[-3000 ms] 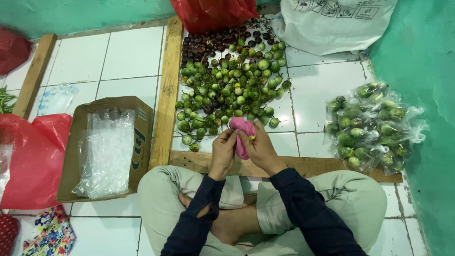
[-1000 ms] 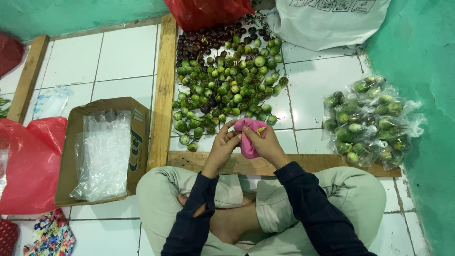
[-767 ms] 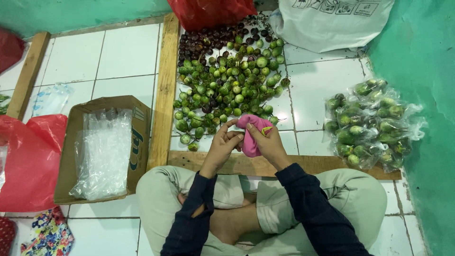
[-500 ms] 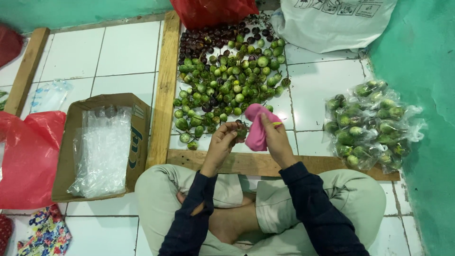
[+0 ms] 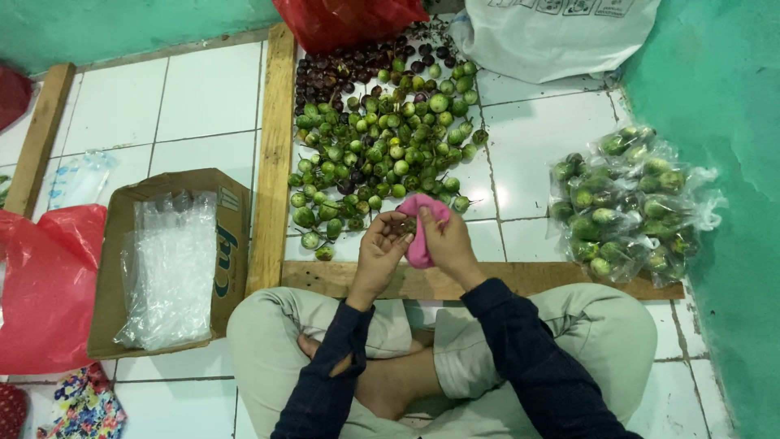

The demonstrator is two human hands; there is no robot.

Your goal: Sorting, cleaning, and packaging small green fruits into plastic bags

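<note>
White floor tiles (image 5: 203, 97), fenced by wooden planks (image 5: 272, 154) against a green wall (image 5: 715, 89), serve as the sorting ground for a person seated cross-legged. Both hands meet just above the near plank, at the front edge of a pile of small green fruits (image 5: 382, 146).

The right hand (image 5: 445, 242) is closed on a pink cloth (image 5: 421, 236), which drapes down between the two palms. The left hand (image 5: 380, 250) is curled with its fingertips (image 5: 398, 236) pinched toward the cloth; something small and dark sits at that pinch, seemingly a single fruit, though it is too small to tell for sure.

Half a second ago the cloth was lifted up and to the right, clear of the left hand; now it has come back down and in, so that the hands touch again as they did a second ago. That back-and-forth reads as one wiping stroke finished and another begun on the piece in hand.

Beyond the grip, past the green pile, lie darker purple fruits (image 5: 349, 65) and a red bag (image 5: 349, 20). Well to the right of the hands sit filled clear packets of fruit (image 5: 626, 207). Well to the left, a cardboard box (image 5: 122, 244) holds empty clear plastic bags (image 5: 166, 276).
</note>
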